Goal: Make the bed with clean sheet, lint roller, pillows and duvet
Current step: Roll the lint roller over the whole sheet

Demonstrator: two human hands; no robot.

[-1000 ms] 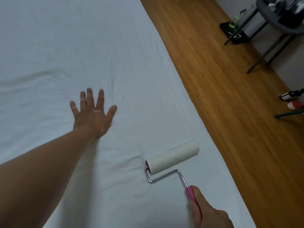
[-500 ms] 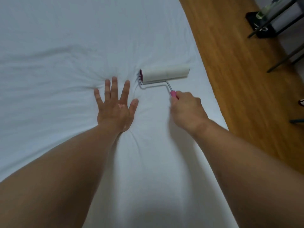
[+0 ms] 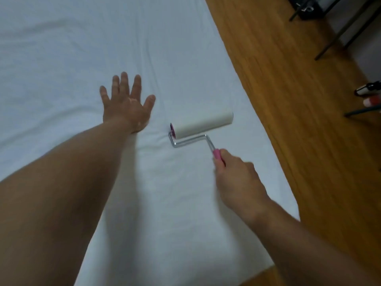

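Observation:
A white sheet [image 3: 61,58] covers the bed and fills most of the view, with faint creases across it. My left hand [image 3: 127,104] lies flat on the sheet, palm down, fingers spread. To its right a lint roller [image 3: 203,124] rests on the sheet: white roll, bent metal rod, pink handle. My right hand [image 3: 237,180] is closed around the pink handle, near the bed's right edge. No pillows or duvet are in view.
A wooden floor [image 3: 299,120] runs along the bed's right side. Dark metal furniture legs [image 3: 334,40] stand at the top right. Small bottles [image 3: 369,89] lie at the right edge, near another dark leg.
The roller has been pulled back toward me from beyond my left hand's fingertips to beside its wrist. My left hand stays flat on the sheet.

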